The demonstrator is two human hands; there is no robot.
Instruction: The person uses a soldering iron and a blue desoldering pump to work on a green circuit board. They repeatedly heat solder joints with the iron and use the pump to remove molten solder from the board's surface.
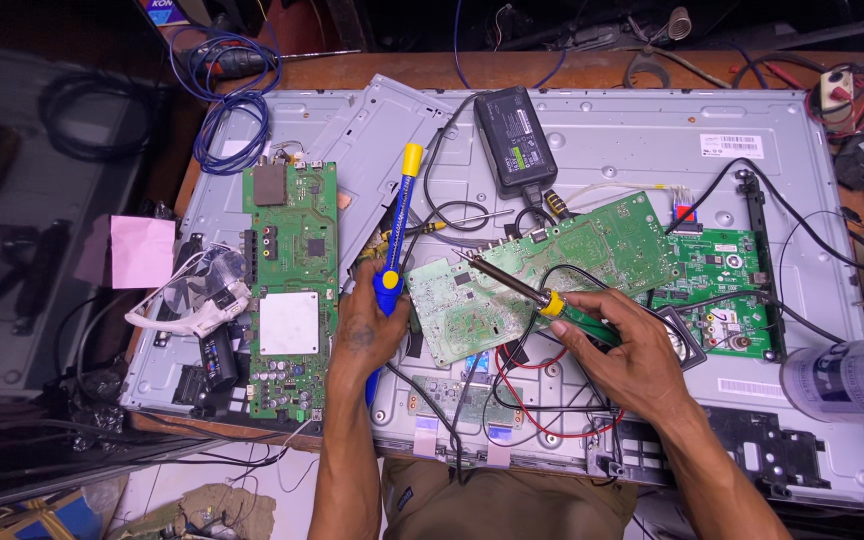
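My left hand (365,322) grips a blue and yellow desoldering pump (396,228), held upright at the left edge of a tilted green circuit board (552,270). My right hand (624,348) holds a soldering iron (512,283) by its green handle with a yellow collar. The iron's metal tip rests on the tilted board near its upper left part. That board lies on the grey metal back of a flat television (632,160), over red and black wires.
A long green circuit board (290,290) lies left of my left hand. A black power adapter (515,140) sits at the top centre, another green board (722,290) to the right. A white spray can (847,378) lies at the right edge. Blue cable coils (227,110) are upper left.
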